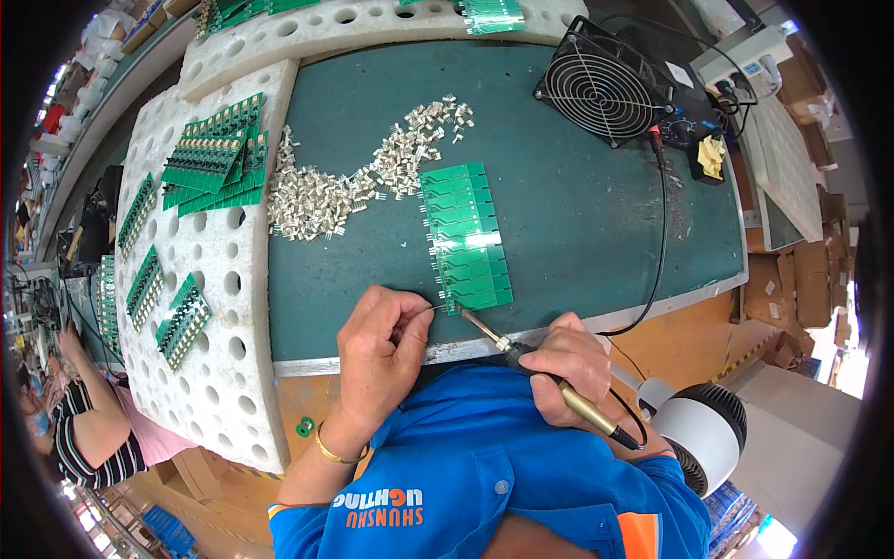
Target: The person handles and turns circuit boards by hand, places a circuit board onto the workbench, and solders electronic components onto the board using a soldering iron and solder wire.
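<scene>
A green circuit board panel lies on the bench near its front edge, with small silver parts along its left side. My right hand is closed around a soldering iron, whose tip points at the board's lower left corner. At that same corner my left hand pinches a thin solder wire, the end reaching toward the iron's tip. Whether tip and wire touch is too small to tell. Behind the board spreads a pile of small white connectors with metal pins.
White foam boards with holes stand left and at the back, bearing stacked green boards. A black fan sits back right beside a soldering station and yellow sponge. The iron's cable crosses the right side. Another person's arm shows far left.
</scene>
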`<state>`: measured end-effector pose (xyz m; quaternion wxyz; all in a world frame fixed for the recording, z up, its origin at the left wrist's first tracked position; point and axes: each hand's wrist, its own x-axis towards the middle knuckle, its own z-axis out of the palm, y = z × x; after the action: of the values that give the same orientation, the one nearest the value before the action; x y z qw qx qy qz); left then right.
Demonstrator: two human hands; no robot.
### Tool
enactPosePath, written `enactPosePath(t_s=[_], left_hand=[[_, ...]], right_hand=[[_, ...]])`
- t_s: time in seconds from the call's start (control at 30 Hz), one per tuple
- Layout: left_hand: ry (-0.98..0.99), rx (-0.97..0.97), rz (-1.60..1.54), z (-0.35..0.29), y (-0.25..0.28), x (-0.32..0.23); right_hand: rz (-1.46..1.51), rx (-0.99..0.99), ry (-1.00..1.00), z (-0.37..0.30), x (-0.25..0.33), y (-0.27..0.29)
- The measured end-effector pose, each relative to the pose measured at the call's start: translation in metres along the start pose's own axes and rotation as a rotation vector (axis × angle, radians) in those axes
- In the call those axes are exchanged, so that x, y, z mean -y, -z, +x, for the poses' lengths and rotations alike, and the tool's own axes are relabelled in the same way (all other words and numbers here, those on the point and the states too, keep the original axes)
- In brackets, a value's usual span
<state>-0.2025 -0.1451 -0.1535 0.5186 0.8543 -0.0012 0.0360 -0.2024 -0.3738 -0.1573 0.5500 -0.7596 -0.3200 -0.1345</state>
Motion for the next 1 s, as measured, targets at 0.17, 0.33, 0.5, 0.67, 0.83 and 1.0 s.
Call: enactPosePath(t_s=[0.17,0.33,0.5,0.67,0.83,1.0], left_hand=[[-0.027,-0.006,0.017,-0.0022,-0.0012,-0.0002],[-0.009,-0.005,0.025,-0.0026,-0.0018,0.0002],[-0.036,-0.029,0.009,-0.0011,-0.004,0.0007],[-0.031,-0.023,0.004,-0.0002,-0.0027,-0.0009],[-0.016,0.01,0.029,-0.0006,-0.0013,-0.0012],[-0.032,0.014,0.048,-0.0006,-0.0021,0.0016]], right_hand=[[-0.012,0.013,-0.003,-0.0013,0.001,0.0005],[-0.024,0.02,-0.022,-0.0008,0.0014,0.0011],[-0.019,0.014,-0.031,-0.0009,0.001,-0.0002],[-0.013,0.025,-0.042,-0.0002,0.001,0.0],[-0.008,0.029,-0.039,0.0006,0.0003,-0.0003],[-0.016,0.019,-0.035,-0.0002,0.0003,-0.0012]])
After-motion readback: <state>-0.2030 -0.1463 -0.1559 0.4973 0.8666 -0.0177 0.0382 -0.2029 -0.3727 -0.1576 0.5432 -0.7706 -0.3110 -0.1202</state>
